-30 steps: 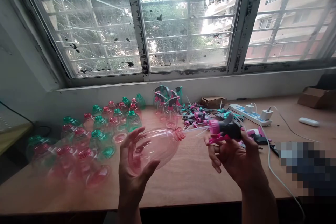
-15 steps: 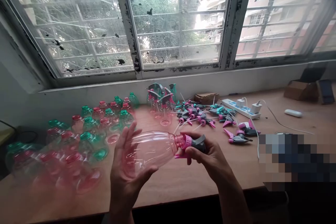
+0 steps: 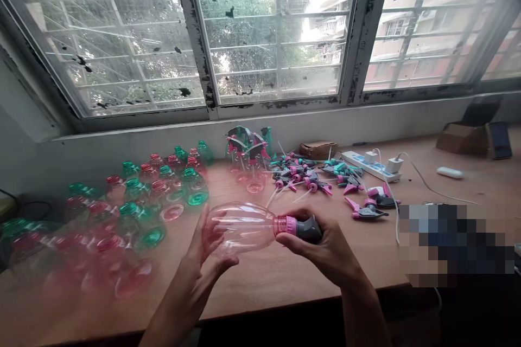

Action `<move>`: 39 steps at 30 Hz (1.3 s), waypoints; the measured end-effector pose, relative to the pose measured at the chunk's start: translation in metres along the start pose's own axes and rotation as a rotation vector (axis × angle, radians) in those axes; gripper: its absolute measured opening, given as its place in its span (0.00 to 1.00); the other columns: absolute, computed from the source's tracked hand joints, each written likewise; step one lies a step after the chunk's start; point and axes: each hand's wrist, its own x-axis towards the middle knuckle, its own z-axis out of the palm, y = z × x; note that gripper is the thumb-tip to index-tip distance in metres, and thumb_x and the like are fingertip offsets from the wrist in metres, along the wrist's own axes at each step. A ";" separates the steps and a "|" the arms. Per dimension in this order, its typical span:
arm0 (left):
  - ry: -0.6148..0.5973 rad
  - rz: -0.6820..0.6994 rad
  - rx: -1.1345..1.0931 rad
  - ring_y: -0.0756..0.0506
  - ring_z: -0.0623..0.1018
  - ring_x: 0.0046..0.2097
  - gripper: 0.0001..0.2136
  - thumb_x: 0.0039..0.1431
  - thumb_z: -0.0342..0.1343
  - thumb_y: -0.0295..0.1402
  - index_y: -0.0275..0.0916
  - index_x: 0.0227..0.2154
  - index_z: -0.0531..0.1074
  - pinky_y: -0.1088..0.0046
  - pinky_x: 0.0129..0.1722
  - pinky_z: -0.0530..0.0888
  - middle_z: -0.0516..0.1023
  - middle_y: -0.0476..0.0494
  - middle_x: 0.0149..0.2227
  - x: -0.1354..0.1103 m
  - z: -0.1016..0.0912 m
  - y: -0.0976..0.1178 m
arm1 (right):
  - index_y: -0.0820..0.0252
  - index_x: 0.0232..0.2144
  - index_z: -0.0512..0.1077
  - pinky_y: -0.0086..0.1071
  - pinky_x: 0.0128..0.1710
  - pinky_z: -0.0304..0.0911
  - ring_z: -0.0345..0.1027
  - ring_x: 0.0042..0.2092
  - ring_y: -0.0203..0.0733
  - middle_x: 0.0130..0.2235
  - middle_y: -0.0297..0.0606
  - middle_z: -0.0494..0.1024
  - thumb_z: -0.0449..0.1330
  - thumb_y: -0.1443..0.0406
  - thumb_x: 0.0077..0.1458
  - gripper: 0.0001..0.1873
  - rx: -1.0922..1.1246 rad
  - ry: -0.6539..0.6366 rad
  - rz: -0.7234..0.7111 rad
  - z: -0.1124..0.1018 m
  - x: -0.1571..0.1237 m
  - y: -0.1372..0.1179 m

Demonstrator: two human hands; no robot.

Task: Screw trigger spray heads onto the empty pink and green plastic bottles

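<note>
A clear pink spray bottle (image 3: pixel 244 225) lies on its side in the air above the table's front part, its neck pointing right. My left hand (image 3: pixel 207 260) cups its base, fingers behind and thumb below. At the neck sits a pink and dark grey trigger sprayer head (image 3: pixel 299 227); my right hand (image 3: pixel 321 238) is wrapped round it, thumb on the near side by the pink collar. The sprayer's trigger is hidden from me. Loose trigger sprayers (image 3: pixel 303 173) in pink, teal and grey are heaped beyond my right hand.
Several open pink and green bottles (image 3: pixel 136 192) crowd the table's left side. Bottles with sprayers fitted (image 3: pixel 254 165) stand near the window wall. A white power strip (image 3: pixel 370 165) with cables, a small cardboard box (image 3: pixel 318 150) and a white oblong object (image 3: pixel 450 173) lie toward the right.
My right hand has turned the sprayer head, so its pink trigger no longer shows. The left hand has shifted its hold on the bottle's base, and the bottle lies more level.
</note>
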 end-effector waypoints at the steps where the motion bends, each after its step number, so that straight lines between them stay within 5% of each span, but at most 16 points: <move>1: 0.004 0.007 0.038 0.30 0.70 0.67 0.42 0.59 0.66 0.46 0.57 0.72 0.50 0.46 0.64 0.70 0.66 0.41 0.70 -0.001 0.000 0.001 | 0.58 0.37 0.79 0.25 0.26 0.64 0.68 0.28 0.34 0.28 0.30 0.76 0.75 0.59 0.52 0.13 -0.012 -0.002 -0.001 0.001 0.001 0.000; 9: 0.179 0.234 0.152 0.31 0.60 0.73 0.42 0.58 0.67 0.44 0.68 0.70 0.49 0.43 0.70 0.58 0.56 0.52 0.74 -0.003 0.011 0.006 | 0.55 0.39 0.79 0.26 0.27 0.65 0.68 0.29 0.35 0.29 0.29 0.77 0.75 0.57 0.53 0.14 -0.019 0.022 -0.033 -0.002 0.005 0.007; 13: 0.154 0.187 0.185 0.30 0.61 0.72 0.43 0.56 0.68 0.47 0.60 0.71 0.52 0.43 0.69 0.60 0.62 0.45 0.72 0.003 0.012 0.004 | 0.54 0.39 0.79 0.25 0.28 0.65 0.68 0.29 0.34 0.30 0.29 0.79 0.75 0.59 0.53 0.13 -0.063 0.059 -0.063 -0.002 0.006 0.010; 18: 0.243 0.086 0.018 0.29 0.67 0.69 0.32 0.58 0.64 0.52 0.44 0.62 0.69 0.46 0.67 0.66 0.72 0.35 0.66 0.009 0.016 -0.002 | 0.55 0.40 0.80 0.27 0.29 0.68 0.73 0.31 0.37 0.32 0.31 0.82 0.75 0.61 0.53 0.13 -0.152 0.059 -0.070 0.006 0.007 0.016; 25: 0.228 0.256 -0.024 0.37 0.59 0.73 0.31 0.62 0.66 0.38 0.56 0.66 0.64 0.53 0.73 0.54 0.62 0.48 0.72 0.012 0.016 -0.013 | 0.60 0.39 0.76 0.27 0.24 0.66 0.77 0.26 0.40 0.25 0.33 0.82 0.75 0.54 0.52 0.20 0.274 0.032 0.195 0.010 0.016 0.026; 31: 0.269 0.162 -0.239 0.32 0.66 0.70 0.27 0.58 0.67 0.48 0.46 0.57 0.71 0.49 0.68 0.65 0.73 0.38 0.65 0.012 0.023 -0.003 | 0.57 0.39 0.79 0.25 0.27 0.66 0.72 0.28 0.34 0.30 0.30 0.81 0.77 0.58 0.49 0.18 0.099 0.078 0.069 0.011 0.014 0.023; 34: 0.368 0.131 -0.260 0.33 0.70 0.67 0.20 0.56 0.70 0.42 0.45 0.49 0.73 0.47 0.67 0.67 0.77 0.39 0.61 0.016 0.034 0.004 | 0.57 0.38 0.79 0.24 0.25 0.65 0.71 0.27 0.34 0.28 0.29 0.80 0.78 0.59 0.49 0.17 0.109 0.066 0.083 0.007 0.013 0.022; 39: 0.309 0.422 -0.079 0.38 0.65 0.71 0.22 0.63 0.65 0.31 0.54 0.58 0.71 0.55 0.70 0.63 0.65 0.47 0.70 0.017 0.038 0.005 | 0.59 0.37 0.77 0.25 0.22 0.64 0.74 0.24 0.36 0.23 0.31 0.80 0.75 0.58 0.53 0.15 0.291 0.018 0.135 -0.001 0.015 0.030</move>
